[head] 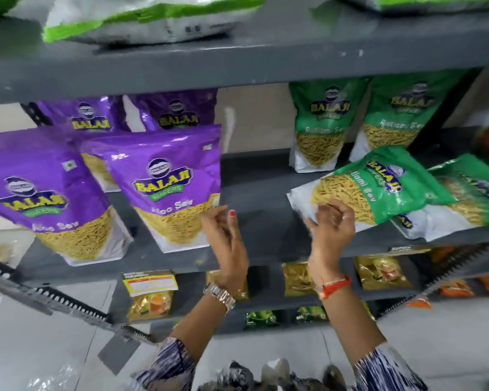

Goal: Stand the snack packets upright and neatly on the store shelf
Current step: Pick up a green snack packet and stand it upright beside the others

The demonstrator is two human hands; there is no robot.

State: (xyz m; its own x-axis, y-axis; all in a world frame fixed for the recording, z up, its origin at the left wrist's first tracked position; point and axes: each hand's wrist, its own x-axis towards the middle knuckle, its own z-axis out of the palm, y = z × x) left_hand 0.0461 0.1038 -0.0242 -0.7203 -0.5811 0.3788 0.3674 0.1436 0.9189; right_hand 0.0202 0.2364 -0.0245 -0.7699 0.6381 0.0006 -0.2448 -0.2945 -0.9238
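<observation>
**Green packet tipped over, purple row upright**

On the grey shelf (254,176), four purple packets stand upright at the left. The nearest two read "BALAJI WAFERS" and "Aloo Sev" — one at the far left (40,198), one just beside it (170,187). Two more purple packets (130,114) stand behind them, showing only the "BALAJI" logo.

At the right, two green packets (359,119) stand upright at the back, both marked "BALAJI WAFERS" and "Ratlami Sev". In front of them a tilted green packet (375,184) lies leaning over, its top pointing up and right, its white bottom toward the shelf's middle; the same Balaji logo and part of "Ratlami Sev" can be read on it. It lies partly over another fallen green packet (463,198) at the far right, whose print is too blurred to read.

The right hand (330,224) pinches the white bottom corner of the tilted green packet — fingers curled onto the film. A red thread band circles that wrist. The left hand (226,235) wears a metal watch (219,296) and hovers with loosely spread fingers, holding nothing, just beside the lower right corner of the nearer "Aloo Sev" packet; whether it touches is unclear.

Lower shelves hold small yellow and green packets (150,294), their writing unreadable.
</observation>
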